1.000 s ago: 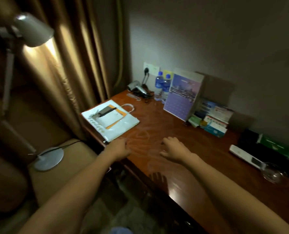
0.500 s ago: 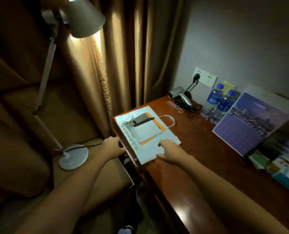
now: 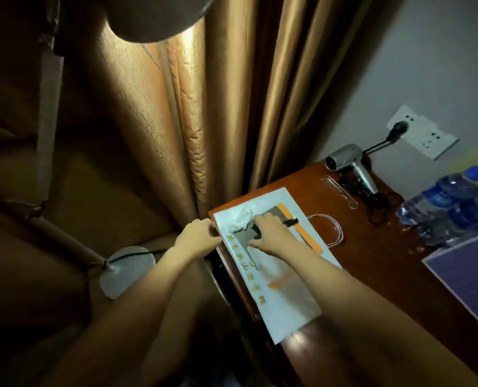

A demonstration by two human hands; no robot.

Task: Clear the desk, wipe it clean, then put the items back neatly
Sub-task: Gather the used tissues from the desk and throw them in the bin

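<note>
A white paper bag (image 3: pixel 284 291) with orange print lies flat on the left corner of the wooden desk (image 3: pixel 377 263). On it sit a grey card (image 3: pixel 242 239), an orange sheet (image 3: pixel 306 233), a black pen (image 3: pixel 291 221) and a crumpled white tissue (image 3: pixel 243 215). My left hand (image 3: pixel 198 237) grips the bag's left edge at the desk corner. My right hand (image 3: pixel 271 233) rests on the pile, fingers bent toward the tissue, covering most of the notepad beneath.
A grey hair dryer (image 3: pixel 349 166) with its tangled cord is plugged into the wall socket (image 3: pixel 423 132). Two water bottles (image 3: pixel 455 202) and a purple calendar (image 3: pixel 472 277) stand at the right. A floor lamp base (image 3: pixel 126 270) and gold curtains (image 3: pixel 193 121) lie left of the desk.
My view swung left and closer to the desk corner. My right hand slid from the bag's near edge up onto the pile. My left hand moved to the bag's left edge.
</note>
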